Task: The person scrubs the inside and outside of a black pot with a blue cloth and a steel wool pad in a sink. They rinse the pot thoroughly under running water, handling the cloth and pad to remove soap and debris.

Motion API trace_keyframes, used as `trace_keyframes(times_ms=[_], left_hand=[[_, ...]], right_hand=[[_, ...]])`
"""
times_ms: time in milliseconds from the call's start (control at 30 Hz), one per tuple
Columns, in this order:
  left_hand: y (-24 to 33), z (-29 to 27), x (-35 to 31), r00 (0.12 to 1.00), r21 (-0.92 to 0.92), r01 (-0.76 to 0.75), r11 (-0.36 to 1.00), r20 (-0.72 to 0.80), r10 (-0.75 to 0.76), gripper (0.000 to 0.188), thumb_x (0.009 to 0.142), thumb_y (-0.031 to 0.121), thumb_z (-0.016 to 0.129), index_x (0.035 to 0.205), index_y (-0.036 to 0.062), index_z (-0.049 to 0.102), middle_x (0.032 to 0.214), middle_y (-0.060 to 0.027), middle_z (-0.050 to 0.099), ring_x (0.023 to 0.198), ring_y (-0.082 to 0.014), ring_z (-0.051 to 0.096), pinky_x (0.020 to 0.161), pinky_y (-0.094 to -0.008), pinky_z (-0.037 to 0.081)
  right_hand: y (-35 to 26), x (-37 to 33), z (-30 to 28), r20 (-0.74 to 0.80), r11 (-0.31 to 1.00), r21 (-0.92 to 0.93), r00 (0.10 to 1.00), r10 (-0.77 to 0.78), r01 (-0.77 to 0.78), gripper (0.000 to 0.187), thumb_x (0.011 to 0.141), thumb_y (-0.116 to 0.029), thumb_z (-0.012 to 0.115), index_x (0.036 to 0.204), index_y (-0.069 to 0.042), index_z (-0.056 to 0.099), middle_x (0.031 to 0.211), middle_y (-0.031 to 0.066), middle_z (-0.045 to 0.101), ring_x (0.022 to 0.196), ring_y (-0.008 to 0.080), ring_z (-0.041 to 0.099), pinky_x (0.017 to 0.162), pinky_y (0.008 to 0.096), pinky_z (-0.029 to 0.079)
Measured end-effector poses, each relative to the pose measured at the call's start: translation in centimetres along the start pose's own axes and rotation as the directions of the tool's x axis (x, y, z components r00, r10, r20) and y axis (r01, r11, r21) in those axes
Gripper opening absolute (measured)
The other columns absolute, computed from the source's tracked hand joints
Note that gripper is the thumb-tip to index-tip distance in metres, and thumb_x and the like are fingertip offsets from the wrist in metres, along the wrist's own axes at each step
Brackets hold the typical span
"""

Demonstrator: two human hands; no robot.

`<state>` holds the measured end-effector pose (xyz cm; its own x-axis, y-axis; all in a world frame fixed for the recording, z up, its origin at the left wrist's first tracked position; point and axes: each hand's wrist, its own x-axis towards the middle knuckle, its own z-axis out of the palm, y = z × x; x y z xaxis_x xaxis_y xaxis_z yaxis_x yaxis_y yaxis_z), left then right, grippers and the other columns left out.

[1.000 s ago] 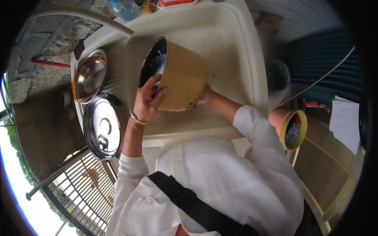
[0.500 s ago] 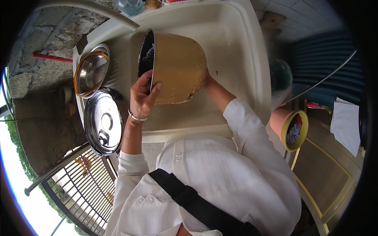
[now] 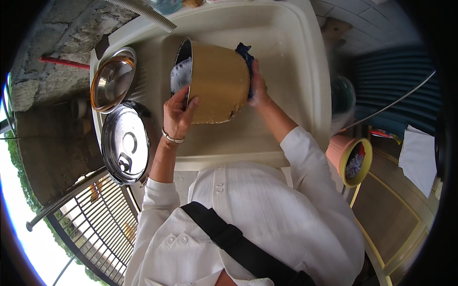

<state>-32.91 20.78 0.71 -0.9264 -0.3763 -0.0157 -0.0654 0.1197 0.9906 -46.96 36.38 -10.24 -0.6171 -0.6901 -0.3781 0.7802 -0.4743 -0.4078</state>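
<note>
A tan pot (image 3: 219,81) lies tipped on its side above the sink basin (image 3: 286,119), its mouth turned to the left. White suds (image 3: 181,75) show inside its dark interior. My left hand (image 3: 179,112) grips the rim, thumb on the outer wall and fingers over the edge. At the pot's base, my right hand (image 3: 258,88) presses a dark blue cloth (image 3: 245,57) against the bottom; part of the cloth sticks out above the fingers.
Along the sink's left edge lean a round glass lid (image 3: 113,81) and a shiny metal lid (image 3: 126,143). A ribbed hose (image 3: 148,14) hangs over the far left corner. To the right stands a pink bin (image 3: 341,150) with a yellow rim, holding rubbish.
My right hand has come out from behind the pot, and the blue cloth now shows at its base. More suds are visible inside the pot. My left hand stays on the rim.
</note>
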Motion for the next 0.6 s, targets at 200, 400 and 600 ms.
trace_keyframes(times_ms=[200,400,600], left_hand=[[1.2,0.5,0.1,1.0,-0.034,-0.013,0.999,0.011,0.014,0.034,0.084,0.002,0.06,0.117,-0.0059,0.054,0.096,-0.003,0.064,0.084,-0.004,0.053,0.075,-0.0179,0.043],[-1.5,0.8,1.6,0.971,0.286,-0.23,0.93,0.126,0.201,0.036,0.08,0.004,0.06,0.115,-0.0003,0.055,0.089,-0.0226,0.063,0.078,-0.03,0.066,0.066,-0.0293,0.051],[-4.9,0.9,1.6,0.962,0.493,-0.26,0.83,0.209,0.177,0.033,0.081,0.007,0.06,0.112,-0.0003,0.057,0.083,-0.0206,0.063,0.072,-0.0345,0.062,0.064,-0.0332,0.051]], right_hand=[[4.6,1.8,-1.8,0.023,0.985,0.017,0.985,0.173,-0.173,0.061,0.09,-0.058,0.033,0.12,-0.007,0.048,0.111,0.012,0.056,0.097,0.0243,0.058,0.079,0.0409,0.051],[5.5,-3.2,-0.4,0.144,0.897,0.17,0.911,0.387,-0.408,0.055,0.093,-0.052,0.027,0.118,-0.007,0.049,0.109,0.0118,0.057,0.09,0.0275,0.059,0.07,0.0431,0.052],[2.3,-3.9,-0.7,-0.255,0.976,-0.07,0.95,0.18,-0.204,0.051,0.092,-0.053,0.035,0.117,-0.01,0.047,0.107,0.0104,0.055,0.085,0.0235,0.056,0.063,0.0379,0.05]])
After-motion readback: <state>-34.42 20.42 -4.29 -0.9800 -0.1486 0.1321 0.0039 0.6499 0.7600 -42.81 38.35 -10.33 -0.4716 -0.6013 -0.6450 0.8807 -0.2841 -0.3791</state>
